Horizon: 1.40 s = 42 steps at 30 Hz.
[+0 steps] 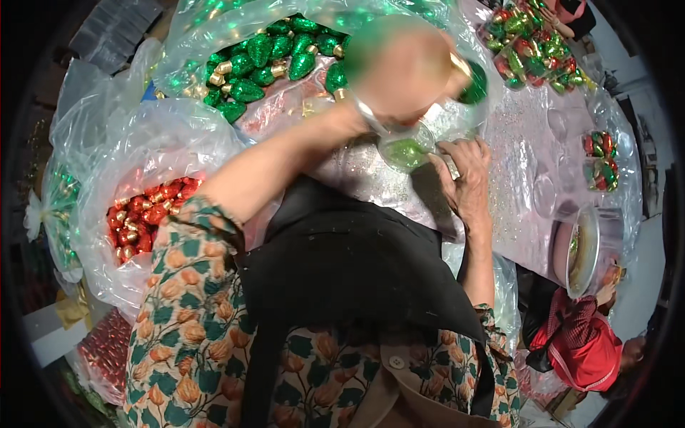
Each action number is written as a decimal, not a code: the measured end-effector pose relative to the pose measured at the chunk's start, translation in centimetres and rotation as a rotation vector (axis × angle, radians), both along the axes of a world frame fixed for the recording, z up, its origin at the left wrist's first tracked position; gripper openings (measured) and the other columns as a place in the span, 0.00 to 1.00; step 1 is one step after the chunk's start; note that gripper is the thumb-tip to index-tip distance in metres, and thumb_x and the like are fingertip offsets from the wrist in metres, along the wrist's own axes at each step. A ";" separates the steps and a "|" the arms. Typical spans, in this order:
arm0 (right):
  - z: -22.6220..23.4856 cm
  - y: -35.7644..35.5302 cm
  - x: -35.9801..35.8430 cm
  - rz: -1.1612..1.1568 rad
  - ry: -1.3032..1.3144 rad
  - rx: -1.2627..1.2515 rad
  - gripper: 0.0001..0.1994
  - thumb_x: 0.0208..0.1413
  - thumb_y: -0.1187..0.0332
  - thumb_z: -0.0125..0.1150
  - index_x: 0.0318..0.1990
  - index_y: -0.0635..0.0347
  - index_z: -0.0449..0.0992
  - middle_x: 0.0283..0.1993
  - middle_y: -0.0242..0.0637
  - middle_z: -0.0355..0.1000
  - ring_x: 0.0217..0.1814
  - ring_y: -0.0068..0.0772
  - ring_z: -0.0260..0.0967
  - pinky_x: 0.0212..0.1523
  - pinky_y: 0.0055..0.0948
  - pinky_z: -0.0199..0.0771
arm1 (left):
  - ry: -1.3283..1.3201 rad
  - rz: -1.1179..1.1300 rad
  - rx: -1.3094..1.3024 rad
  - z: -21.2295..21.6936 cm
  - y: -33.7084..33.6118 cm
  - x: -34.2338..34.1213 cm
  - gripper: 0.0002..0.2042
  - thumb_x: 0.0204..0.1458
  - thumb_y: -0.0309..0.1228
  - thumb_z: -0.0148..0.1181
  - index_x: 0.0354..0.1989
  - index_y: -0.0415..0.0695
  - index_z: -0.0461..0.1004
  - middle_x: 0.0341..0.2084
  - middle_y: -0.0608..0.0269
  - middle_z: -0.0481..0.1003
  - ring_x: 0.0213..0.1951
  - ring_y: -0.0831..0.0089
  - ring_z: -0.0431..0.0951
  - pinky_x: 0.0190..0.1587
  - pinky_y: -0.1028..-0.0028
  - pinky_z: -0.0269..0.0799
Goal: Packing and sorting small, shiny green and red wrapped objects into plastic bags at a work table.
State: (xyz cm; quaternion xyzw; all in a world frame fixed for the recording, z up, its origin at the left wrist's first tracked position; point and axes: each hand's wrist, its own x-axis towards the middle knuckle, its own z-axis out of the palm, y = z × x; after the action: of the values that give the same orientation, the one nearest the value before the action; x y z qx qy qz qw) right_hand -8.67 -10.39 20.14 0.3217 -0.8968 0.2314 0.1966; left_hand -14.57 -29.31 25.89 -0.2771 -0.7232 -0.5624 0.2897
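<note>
My left hand (399, 75) is raised over the table and looks blurred; it seems to grip a green drop-shaped ornament (474, 84) with a gold cap. Just below it stands a small clear plastic container (408, 151) with green glittery ornaments inside. My right hand (465, 178) holds that container by its right side, fingers curled on the rim. My left forearm crosses from the flowered sleeve at lower left up to the hand.
A clear bag of green ornaments (264, 60) lies at the back, and a bag of red ones (143, 214) at the left. Packed clear boxes of mixed ornaments (535, 43) (601, 160) sit on the glittery pink tabletop (528, 128). A metal bowl (581, 250) and a person in a red head covering (585, 349) are at the right.
</note>
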 end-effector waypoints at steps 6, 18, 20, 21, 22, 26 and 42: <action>0.6 0.4 0.5 0.038 -0.017 -0.001 0.09 0.45 0.66 0.62 0.33 0.60 0.74 0.29 0.37 0.68 0.36 0.39 0.64 0.49 0.38 0.57 | 0.163 -0.241 -0.289 -2.8 0.9 -1.0 0.09 0.42 0.28 0.63 0.32 0.41 0.72 0.26 0.62 0.73 0.30 0.74 0.73 0.34 0.77 0.69; 1.6 1.2 0.3 0.194 -0.194 0.075 0.09 0.44 0.65 0.61 0.32 0.59 0.74 0.31 0.36 0.68 0.40 0.38 0.63 0.50 0.38 0.55 | -0.350 -0.333 -0.798 1.2 -0.8 -1.0 0.11 0.42 0.34 0.61 0.28 0.38 0.73 0.25 0.56 0.74 0.28 0.65 0.75 0.32 0.70 0.69; 1.6 0.9 0.3 0.214 -0.188 0.073 0.09 0.44 0.65 0.62 0.31 0.59 0.74 0.32 0.36 0.68 0.40 0.38 0.63 0.50 0.38 0.55 | -0.369 -0.245 -1.152 0.9 0.8 -1.2 0.13 0.44 0.37 0.59 0.29 0.38 0.73 0.26 0.54 0.74 0.29 0.60 0.75 0.33 0.67 0.70; 1.4 1.0 0.3 0.205 -0.181 0.067 0.09 0.44 0.65 0.62 0.31 0.59 0.74 0.32 0.36 0.68 0.40 0.39 0.63 0.50 0.38 0.55 | -0.380 -0.245 -1.149 0.5 1.7 -0.9 0.13 0.44 0.37 0.59 0.29 0.38 0.73 0.26 0.54 0.74 0.29 0.60 0.75 0.33 0.67 0.70; 1.3 0.9 0.2 0.205 -0.170 0.061 0.09 0.44 0.65 0.62 0.31 0.59 0.75 0.33 0.36 0.68 0.41 0.39 0.63 0.50 0.38 0.55 | -0.288 -0.182 -1.083 0.0 2.3 -0.4 0.15 0.44 0.40 0.58 0.29 0.38 0.73 0.26 0.53 0.74 0.29 0.57 0.74 0.34 0.64 0.69; 1.2 -0.1 0.4 0.268 -0.121 0.051 0.11 0.43 0.63 0.63 0.32 0.59 0.76 0.34 0.37 0.69 0.43 0.39 0.63 0.51 0.39 0.55 | 0.024 -0.174 -0.741 -1.8 3.7 -0.9 0.16 0.45 0.41 0.58 0.31 0.38 0.73 0.26 0.54 0.73 0.29 0.55 0.74 0.32 0.61 0.69; 2.1 0.4 1.3 0.234 -0.286 -0.021 0.11 0.46 0.64 0.62 0.33 0.63 0.76 0.34 0.41 0.72 0.44 0.42 0.66 0.51 0.37 0.59 | 0.134 -0.070 -0.450 -2.6 -4.9 3.7 0.09 0.49 0.32 0.57 0.36 0.41 0.73 0.37 0.56 0.73 0.43 0.62 0.72 0.45 0.68 0.65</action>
State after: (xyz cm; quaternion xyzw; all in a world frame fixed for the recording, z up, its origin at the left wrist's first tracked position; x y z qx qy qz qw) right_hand -7.42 -10.01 22.23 0.3857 -0.8696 0.3053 0.0421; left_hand -10.83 -34.19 23.27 -0.3962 -0.7995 -0.3772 0.2481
